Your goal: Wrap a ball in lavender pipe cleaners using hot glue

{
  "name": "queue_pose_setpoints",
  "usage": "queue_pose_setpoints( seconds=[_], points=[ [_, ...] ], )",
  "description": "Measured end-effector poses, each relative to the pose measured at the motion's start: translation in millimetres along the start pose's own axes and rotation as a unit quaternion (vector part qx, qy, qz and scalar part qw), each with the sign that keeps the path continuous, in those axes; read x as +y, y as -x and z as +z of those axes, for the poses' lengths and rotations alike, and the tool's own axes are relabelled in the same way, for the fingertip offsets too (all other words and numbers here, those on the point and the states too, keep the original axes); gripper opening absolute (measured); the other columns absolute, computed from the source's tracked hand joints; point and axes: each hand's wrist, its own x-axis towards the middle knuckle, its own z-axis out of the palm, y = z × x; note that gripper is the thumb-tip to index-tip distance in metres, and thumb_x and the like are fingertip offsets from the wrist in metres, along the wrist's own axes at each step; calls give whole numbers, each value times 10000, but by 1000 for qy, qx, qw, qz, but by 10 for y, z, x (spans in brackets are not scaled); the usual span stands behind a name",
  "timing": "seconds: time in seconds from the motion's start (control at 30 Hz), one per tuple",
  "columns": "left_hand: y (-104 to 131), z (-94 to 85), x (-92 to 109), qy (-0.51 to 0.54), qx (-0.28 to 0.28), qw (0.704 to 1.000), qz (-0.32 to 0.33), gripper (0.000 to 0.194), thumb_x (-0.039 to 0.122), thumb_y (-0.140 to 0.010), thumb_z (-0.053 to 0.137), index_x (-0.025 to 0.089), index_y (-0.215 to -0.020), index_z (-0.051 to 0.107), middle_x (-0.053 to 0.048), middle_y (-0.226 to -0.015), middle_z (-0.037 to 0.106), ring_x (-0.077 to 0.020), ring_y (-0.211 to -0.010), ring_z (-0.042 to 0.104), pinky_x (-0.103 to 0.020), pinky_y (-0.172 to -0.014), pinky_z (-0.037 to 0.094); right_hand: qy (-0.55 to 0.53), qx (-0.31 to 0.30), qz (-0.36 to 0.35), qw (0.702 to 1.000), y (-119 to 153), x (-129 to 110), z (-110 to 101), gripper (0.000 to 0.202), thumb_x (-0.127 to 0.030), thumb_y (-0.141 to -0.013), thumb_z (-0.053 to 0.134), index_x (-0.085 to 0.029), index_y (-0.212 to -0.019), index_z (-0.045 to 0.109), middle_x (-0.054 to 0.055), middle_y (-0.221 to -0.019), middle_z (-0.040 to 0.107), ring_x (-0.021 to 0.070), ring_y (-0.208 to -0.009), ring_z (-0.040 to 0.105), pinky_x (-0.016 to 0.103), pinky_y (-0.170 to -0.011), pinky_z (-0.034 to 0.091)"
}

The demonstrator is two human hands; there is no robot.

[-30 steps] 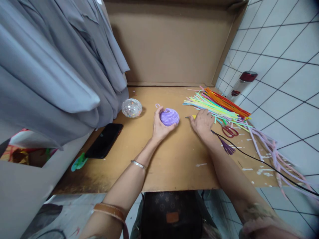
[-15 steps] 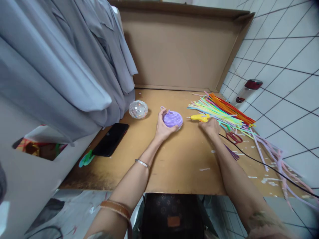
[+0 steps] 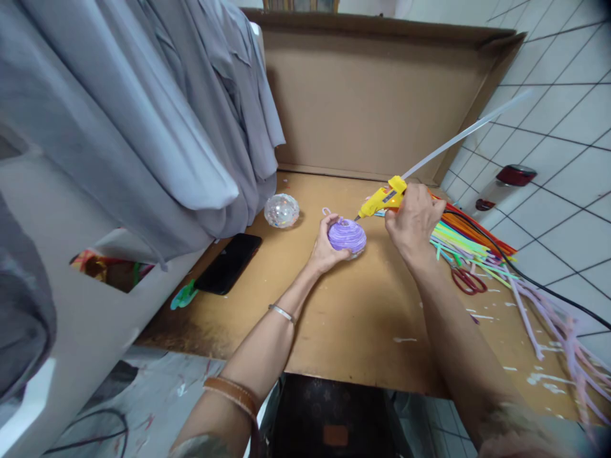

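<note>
My left hand (image 3: 329,247) is wrapped round the left side of a purple coiled ball (image 3: 347,236), which has a small loop of purple strand sticking up by my fingers. My right hand (image 3: 414,219) grips a yellow glue gun (image 3: 383,198) with a long translucent glue stick (image 3: 463,135) rising from its back end. The gun's metal nozzle points down at the upper right of the ball, very close to it; whether it touches is too small to tell.
A clear faceted ball (image 3: 282,210) and a black phone (image 3: 228,263) lie to the left, beside grey cloth (image 3: 210,146). On the right are colourful pipe cleaners (image 3: 470,245), red scissors (image 3: 469,281) and a black cord (image 3: 539,284). A cardboard panel (image 3: 377,102) stands behind.
My right hand has lifted the glue gun off the table and brought its nozzle over to the purple ball. The long glue stick now shows. The whole view has shifted slightly.
</note>
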Motion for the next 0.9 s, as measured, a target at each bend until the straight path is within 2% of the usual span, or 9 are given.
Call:
queue_pose_setpoints(
  seconds=[0.27,0.4,0.7,0.9],
  points=[
    [15,-15,25,9,-46,999,3,1014,493,-529,892,230,-1350,359,-142,-1398,503,-326,-1343,497,-491,-1192,342,15,-47,-13,999,29,1,-25,282,-220,-811,543,-159,-1086,572,149,-1035,658,298,-938,590,362,-745,375],
    [13,-20,21,15,-50,999,4,1004,489,-528,877,226,-1346,357,-145,-1388,502,-326,-1337,501,-501,-1189,342,16,-75,-11,997,22,-10,-25,247,-212,-810,555,-152,-1046,593,146,-986,671,289,-897,591,350,-711,354],
    [5,-28,42,5,-57,998,10,975,456,-526,857,232,-1335,361,-128,-1363,523,-314,-1308,527,-495,-1183,361,12,-99,-10,995,20,-57,-51,252,-182,-811,576,-145,-1056,619,148,-1008,698,277,-879,596,335,-682,334],
    [13,-32,61,0,-59,998,12,975,474,-532,868,236,-1332,365,-129,-1362,525,-311,-1311,528,-479,-1178,369,2,-91,-14,996,25,-43,-41,222,-171,-818,570,-155,-1033,622,140,-993,698,271,-871,593,333,-688,335]
  ],
)
